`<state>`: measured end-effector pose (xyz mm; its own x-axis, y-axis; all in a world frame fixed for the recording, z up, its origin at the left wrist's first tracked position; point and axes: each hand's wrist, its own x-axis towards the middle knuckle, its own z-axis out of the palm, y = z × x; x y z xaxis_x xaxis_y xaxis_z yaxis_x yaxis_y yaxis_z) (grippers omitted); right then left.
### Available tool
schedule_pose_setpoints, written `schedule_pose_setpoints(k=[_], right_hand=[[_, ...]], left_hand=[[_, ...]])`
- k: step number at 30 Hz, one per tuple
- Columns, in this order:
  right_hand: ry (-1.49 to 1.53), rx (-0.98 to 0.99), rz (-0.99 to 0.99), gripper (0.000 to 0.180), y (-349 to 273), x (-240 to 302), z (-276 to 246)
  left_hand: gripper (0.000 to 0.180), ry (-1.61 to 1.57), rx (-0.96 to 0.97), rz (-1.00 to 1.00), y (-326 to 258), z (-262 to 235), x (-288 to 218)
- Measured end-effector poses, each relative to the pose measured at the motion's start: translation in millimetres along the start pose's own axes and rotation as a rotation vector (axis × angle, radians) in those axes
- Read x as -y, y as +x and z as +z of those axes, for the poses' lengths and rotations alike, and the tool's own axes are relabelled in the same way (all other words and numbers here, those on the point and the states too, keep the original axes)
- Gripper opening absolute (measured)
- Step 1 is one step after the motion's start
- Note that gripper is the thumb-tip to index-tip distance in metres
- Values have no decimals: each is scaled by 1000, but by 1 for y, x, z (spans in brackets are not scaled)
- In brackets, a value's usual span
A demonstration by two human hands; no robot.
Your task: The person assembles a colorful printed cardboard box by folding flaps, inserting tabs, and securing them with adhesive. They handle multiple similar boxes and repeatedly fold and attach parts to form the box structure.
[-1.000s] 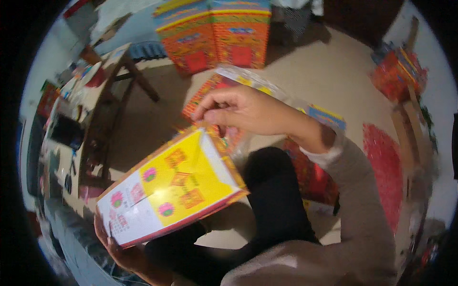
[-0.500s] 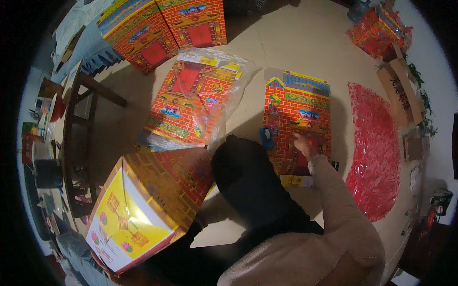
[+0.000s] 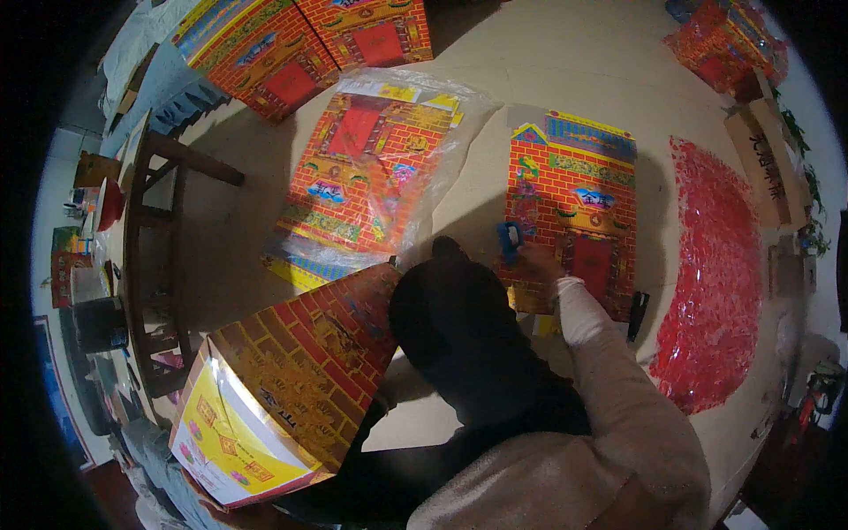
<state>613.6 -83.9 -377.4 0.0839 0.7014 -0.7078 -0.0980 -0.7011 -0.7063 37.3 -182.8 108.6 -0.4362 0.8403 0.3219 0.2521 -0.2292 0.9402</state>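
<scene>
- A pale floor [image 3: 548, 79] spreads out under the camera, strewn with printed paper sheets and boxes, with a dark wooden bench [image 3: 155, 265] off to the side.
- Right hand [image 3: 537, 261] is out at full reach, down on a flat brick-patterned sheet [image 3: 579, 221] lying on the floor.
- The grip there is closed around a small blue tool [image 3: 509, 240], which pokes out just to the left of the fingers and touches the sheet.
- Just beyond the wrist, on the near right of that grip, a small black object [image 3: 638, 314] lies at the sheet's edge; what it is I cannot tell.
- Further right of the grip sits a wide red patch of shiny material [image 3: 715, 291] on the floor.
- Left of the grip, past the person's dark knee [image 3: 459, 309], a plastic-wrapped stack of printed sheets [image 3: 367, 177] lies flat.
- Left hand [image 3: 208, 505] is barely in view at the lower edge, under a folded paper box [image 3: 283, 389] with brick sides and a yellow end panel; how its grip closes I cannot tell.
- 2 more assembled paper houses [image 3: 300, 44] stand well beyond both hands.
</scene>
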Motion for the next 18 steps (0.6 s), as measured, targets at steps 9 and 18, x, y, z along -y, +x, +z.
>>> schedule_pose_setpoints(k=[9,18], right_hand=[[337,-40,19,35,-51,10,21],[299,-211,-71,24,-50,-47,13]], left_hand=[[64,-102,-1,-47,-9,4,-1],[65,104,84,91,10,-14,15]])
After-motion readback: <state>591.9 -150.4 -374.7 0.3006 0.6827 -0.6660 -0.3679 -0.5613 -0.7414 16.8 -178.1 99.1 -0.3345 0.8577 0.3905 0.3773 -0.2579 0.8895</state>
